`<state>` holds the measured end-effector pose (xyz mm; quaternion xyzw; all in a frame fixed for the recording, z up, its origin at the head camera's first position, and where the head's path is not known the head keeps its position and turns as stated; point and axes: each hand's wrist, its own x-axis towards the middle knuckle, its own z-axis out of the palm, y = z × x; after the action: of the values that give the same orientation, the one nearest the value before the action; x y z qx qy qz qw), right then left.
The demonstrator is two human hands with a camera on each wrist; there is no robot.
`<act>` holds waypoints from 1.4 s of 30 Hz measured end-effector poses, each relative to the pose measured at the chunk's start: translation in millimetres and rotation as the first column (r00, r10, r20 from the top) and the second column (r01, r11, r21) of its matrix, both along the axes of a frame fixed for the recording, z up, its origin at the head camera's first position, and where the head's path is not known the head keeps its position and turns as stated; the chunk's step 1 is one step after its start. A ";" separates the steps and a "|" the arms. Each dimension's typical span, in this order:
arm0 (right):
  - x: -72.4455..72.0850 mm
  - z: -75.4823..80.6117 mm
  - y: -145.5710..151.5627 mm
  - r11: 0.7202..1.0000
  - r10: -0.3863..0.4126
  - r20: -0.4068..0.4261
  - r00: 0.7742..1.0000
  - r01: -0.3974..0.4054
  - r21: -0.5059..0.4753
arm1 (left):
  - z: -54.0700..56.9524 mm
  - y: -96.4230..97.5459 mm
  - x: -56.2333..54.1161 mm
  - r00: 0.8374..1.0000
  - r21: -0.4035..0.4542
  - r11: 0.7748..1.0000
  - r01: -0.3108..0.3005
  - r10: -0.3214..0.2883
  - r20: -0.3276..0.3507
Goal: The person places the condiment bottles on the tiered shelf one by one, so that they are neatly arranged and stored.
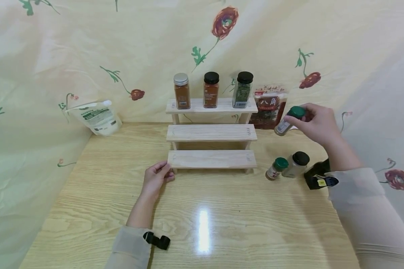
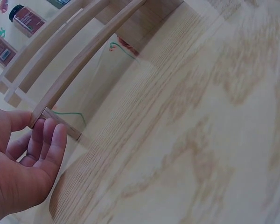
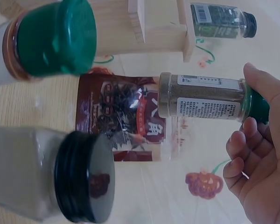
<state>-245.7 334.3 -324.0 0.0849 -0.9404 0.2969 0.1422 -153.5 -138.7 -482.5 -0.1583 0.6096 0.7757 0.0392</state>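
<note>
A pale wooden three-step rack [image 1: 211,159] stands against the back. My left hand [image 1: 155,178] pinches the left end of its lowest step; in the left wrist view the thumb lies on the step's edge with the fingers curled beneath. Off to the right, my right hand [image 1: 318,121] grips a spice jar [image 3: 205,95] by its green cap. The jar is held tilted in the air, its brown-grey contents and white label showing. Three jars line the top step: a silver-capped one [image 1: 182,91], a black-capped red one [image 1: 211,91] and a black-capped green one [image 1: 242,91].
Below my right hand stand a green-capped jar [image 1: 276,170] and a black-capped jar [image 1: 297,165], with a black object [image 1: 312,176] beside them. A dark red star anise packet [image 1: 268,108] leans behind the rack's right side. A white pouch [image 1: 99,117] leans at back left.
</note>
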 end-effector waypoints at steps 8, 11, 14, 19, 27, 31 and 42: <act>-0.7 -2.8 -17.3 0.998 0.052 0.012 0.999 -0.052 -0.040 | 0.1 -0.7 -0.6 1.000 0.003 1.000 -0.001 0.001 0.004; -1.6 -2.2 -24.1 0.995 0.083 0.016 0.996 -0.082 -0.052 | 0.5 -0.2 -0.9 1.000 -0.009 1.000 0.000 0.000 0.006; -3.5 -1.8 -30.6 0.993 0.104 0.002 0.995 -0.104 -0.053 | 0.2 0.7 -1.1 1.000 -0.018 1.000 0.001 -0.001 0.003; -6.0 -1.0 -41.4 0.991 0.113 0.008 0.994 -0.113 -0.073 | -0.8 1.4 -0.8 1.000 -0.013 1.000 -0.001 0.001 -0.002; -10.7 -2.9 -56.8 0.987 0.140 -0.003 0.990 -0.140 -0.074 | 2.5 1.4 -0.2 1.000 -0.015 1.000 0.015 -0.015 -0.001; -13.9 -4.0 -67.3 0.984 0.165 -0.010 0.986 -0.165 -0.066 | 2.4 1.3 -0.4 1.000 -0.019 1.000 0.014 -0.014 0.004; -15.9 -2.2 -94.4 0.975 0.209 0.018 0.978 -0.207 -0.084 | 2.1 0.0 1.1 1.000 -0.008 1.000 0.005 -0.005 -0.001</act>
<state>-261.6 239.9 -326.2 0.1731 -0.9153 0.3493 0.1011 -152.3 -138.7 -480.4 -0.1566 0.6132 0.7732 0.0404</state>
